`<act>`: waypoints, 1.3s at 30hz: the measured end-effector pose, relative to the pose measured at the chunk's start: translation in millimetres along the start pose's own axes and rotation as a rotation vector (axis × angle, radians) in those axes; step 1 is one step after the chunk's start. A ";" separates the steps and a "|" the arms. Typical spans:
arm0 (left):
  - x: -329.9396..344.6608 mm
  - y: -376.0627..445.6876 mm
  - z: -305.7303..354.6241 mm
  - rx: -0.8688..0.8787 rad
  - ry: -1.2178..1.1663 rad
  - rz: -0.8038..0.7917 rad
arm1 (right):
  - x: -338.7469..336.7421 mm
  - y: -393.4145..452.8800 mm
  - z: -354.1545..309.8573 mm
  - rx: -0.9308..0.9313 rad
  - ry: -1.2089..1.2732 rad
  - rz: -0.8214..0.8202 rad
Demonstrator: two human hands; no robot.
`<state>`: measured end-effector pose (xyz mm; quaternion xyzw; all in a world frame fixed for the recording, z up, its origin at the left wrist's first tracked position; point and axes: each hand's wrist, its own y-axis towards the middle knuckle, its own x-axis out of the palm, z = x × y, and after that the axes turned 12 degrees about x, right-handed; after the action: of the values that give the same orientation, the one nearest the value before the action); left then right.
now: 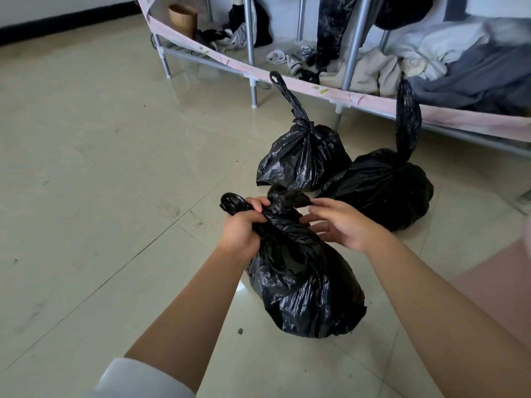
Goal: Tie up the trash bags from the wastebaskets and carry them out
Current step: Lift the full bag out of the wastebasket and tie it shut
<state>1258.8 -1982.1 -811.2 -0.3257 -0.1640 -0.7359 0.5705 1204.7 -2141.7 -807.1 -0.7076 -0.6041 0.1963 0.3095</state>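
Three black trash bags stand on the pale tiled floor. The nearest bag (304,285) is in front of me, its neck twisted into a knot. My left hand (244,228) is closed around one twisted handle of that bag at the left of the knot. My right hand (342,225) has its fingers spread, the fingertips touching the knot from the right. Behind it, a second bag (301,156) stands tied with one handle loop sticking up. A third tied bag (382,193) sits to the right of it, its long handle also upright.
A metal-framed wardrobe rack (253,53) with a pink fabric edge runs across the back, holding heaps of clothes, socks and a brown woven basket (184,20). A pink surface (494,282) shows at the right edge. Tiled floor spreads out to the left.
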 end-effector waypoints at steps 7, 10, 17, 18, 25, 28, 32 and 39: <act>2.9 -5.2 4.6 -0.084 0.039 -0.139 | -7.4 1.2 -4.0 -0.179 0.207 0.008; 0.3 -0.3 8.6 -0.107 0.013 -0.132 | -20.5 -6.1 -11.0 -0.317 0.643 -0.252; 10.2 8.3 5.3 -0.111 -0.241 0.212 | 2.0 -20.7 -26.4 -0.425 0.743 -0.316; 10.4 8.8 7.1 -0.093 -0.282 0.233 | 1.6 -20.4 -29.0 -0.387 0.626 -0.242; -20.9 10.4 27.7 -0.012 -0.220 0.190 | -16.3 -20.7 -14.8 -0.450 -1.012 0.518; -42.0 9.7 22.7 0.069 0.313 0.103 | -33.4 -13.7 2.4 -0.291 -1.416 0.593; -55.4 -2.2 20.3 0.341 1.463 -0.135 | -55.0 -12.2 21.4 -0.294 -1.453 0.716; -88.9 -16.9 6.4 0.270 2.013 -0.430 | -69.7 -11.2 59.7 -0.200 -1.437 0.801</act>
<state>1256.8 -1908.1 -863.6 0.5425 0.2527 -0.7292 0.3320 1144.1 -2197.0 -849.9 -0.5957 -0.3713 0.6415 -0.3094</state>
